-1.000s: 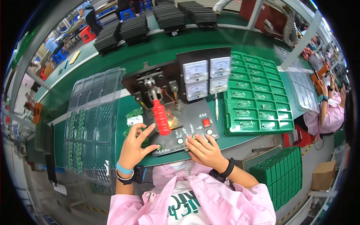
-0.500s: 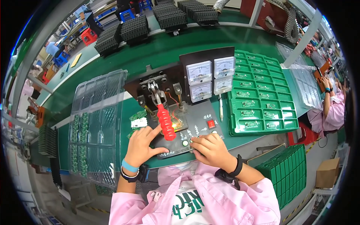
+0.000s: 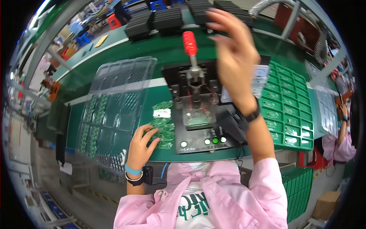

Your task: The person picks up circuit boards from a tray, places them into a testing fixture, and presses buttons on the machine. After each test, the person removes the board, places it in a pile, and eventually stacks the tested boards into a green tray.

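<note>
My left hand [image 3: 142, 149] is open, thumb and fingers apart, at the near left edge of a pile of green circuit boards [image 3: 164, 131]. Whether its fingertips touch them I cannot tell. A white piece [image 3: 162, 113] lies on the pile. To the right stands a black test fixture [image 3: 187, 147] with lit round buttons. Its toggle clamp's red handle [image 3: 190, 42] points up, above a clear pressure plate [image 3: 198, 113]. My right hand [image 3: 236, 61], blurred, is raised right of the handle, fingers spread and holding nothing visible. It partly covers the panel meters [image 3: 260, 76].
A clear blister tray [image 3: 118, 99] with rows of boards lies at left. Green compartment trays [image 3: 288, 108] holding boards stand at right. Black racks [image 3: 167, 19] line the back. Another person in a pink sleeve [image 3: 337, 143] works at far right.
The red handle has swung from low in front to upright. My right hand has risen from the button area, and my left hand has left the handle for the board pile. The view has shifted.
</note>
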{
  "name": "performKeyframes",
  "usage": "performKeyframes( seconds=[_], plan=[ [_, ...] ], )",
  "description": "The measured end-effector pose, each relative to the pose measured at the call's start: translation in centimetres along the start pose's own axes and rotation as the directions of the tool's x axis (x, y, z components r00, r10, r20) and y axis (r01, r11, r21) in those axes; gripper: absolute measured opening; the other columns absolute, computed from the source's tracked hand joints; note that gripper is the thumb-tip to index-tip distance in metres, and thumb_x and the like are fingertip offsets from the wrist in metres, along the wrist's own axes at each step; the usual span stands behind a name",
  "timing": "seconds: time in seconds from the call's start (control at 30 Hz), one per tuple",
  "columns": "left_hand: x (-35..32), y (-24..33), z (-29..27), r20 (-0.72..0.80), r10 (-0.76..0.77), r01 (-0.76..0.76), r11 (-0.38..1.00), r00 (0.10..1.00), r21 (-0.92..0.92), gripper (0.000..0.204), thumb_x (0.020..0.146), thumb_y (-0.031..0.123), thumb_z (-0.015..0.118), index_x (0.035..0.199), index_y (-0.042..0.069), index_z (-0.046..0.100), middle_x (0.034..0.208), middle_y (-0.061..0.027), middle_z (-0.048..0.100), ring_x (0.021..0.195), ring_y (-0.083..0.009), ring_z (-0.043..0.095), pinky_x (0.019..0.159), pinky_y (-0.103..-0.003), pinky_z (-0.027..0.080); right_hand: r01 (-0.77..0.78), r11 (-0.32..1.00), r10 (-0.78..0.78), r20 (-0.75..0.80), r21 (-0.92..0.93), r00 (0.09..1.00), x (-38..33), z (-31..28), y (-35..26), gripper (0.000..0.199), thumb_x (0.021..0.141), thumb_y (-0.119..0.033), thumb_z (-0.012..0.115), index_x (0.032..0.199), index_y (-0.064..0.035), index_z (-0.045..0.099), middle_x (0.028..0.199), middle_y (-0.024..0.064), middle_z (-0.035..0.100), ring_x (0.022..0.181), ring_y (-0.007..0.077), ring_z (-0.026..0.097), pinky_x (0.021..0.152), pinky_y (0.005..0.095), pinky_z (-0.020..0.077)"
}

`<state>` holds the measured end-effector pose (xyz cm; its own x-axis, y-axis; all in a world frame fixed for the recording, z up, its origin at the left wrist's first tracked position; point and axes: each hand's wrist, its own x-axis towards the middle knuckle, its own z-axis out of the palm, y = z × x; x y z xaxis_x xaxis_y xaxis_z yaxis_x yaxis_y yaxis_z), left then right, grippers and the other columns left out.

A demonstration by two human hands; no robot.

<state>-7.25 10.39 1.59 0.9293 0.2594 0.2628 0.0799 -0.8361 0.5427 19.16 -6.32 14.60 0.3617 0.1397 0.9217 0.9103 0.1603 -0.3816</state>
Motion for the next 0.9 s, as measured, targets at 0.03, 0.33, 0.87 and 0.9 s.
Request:
performKeyframes(
  seconds=[0.03,0.33,0.87,0.9],
  plan=[
    [-0.6,-1.0,0.1,-0.029,0.009,-0.007,0.998,1.000,0.060,0.031,0.079,0.011,0.073,0.108,0.004,0.066,0.112,-0.0131,0.059,0.105,-0.0325,0.058,0.090,-0.042,0.046,-0.041,0.995,0.049,-0.091,0.088,0.995,-1.7,-0.4,-0.7,0.033,0.087,0.009,0.055,0.119,-0.0008,0.058,0.124,0.0137,0.058,0.108,0.0167,0.059,0.091,0.0272,0.0477],
    [-1.2,-2.7,1.0,0.073,0.086,-0.091,0.994,0.994,0.064,0.026,0.082,0.008,0.068,0.108,0.007,0.067,0.118,-0.0114,0.058,0.111,-0.0330,0.055,0.094,-0.041,0.045,-0.774,0.618,0.760,0.355,-0.136,0.544,-15.8,-6.9,-3.0,0.014,0.088,-0.005,0.066,0.100,0.0008,0.064,0.089,0.0025,0.060,0.077,0.0085,0.054,0.066,0.0215,0.0425],
    [-4.0,-3.9,2.2,-0.082,0.122,-0.107,0.981,0.989,0.164,0.032,0.081,-0.004,0.064,0.112,0.002,0.065,0.106,-0.0128,0.067,0.103,-0.0331,0.063,0.086,-0.040,0.051,-0.710,0.624,0.740,0.539,-0.326,0.403,-14.9,-4.0,-1.6,0.020,0.078,-0.005,0.073,0.092,0.0003,0.061,0.077,0.0014,0.053,0.068,0.0091,0.050,0.063,0.0245,0.0423],
    [-3.9,-3.7,2.1,-0.082,0.119,-0.104,0.981,0.989,0.165,0.032,0.081,-0.004,0.064,0.112,0.002,0.065,0.106,-0.0128,0.067,0.103,-0.0331,0.063,0.086,-0.040,0.051,-0.754,0.576,0.766,0.530,-0.314,0.364,-14.8,-4.4,-1.7,0.019,0.079,-0.004,0.073,0.090,-0.0003,0.059,0.076,0.0007,0.053,0.068,0.0086,0.050,0.063,0.0240,0.0427]
  ],
)
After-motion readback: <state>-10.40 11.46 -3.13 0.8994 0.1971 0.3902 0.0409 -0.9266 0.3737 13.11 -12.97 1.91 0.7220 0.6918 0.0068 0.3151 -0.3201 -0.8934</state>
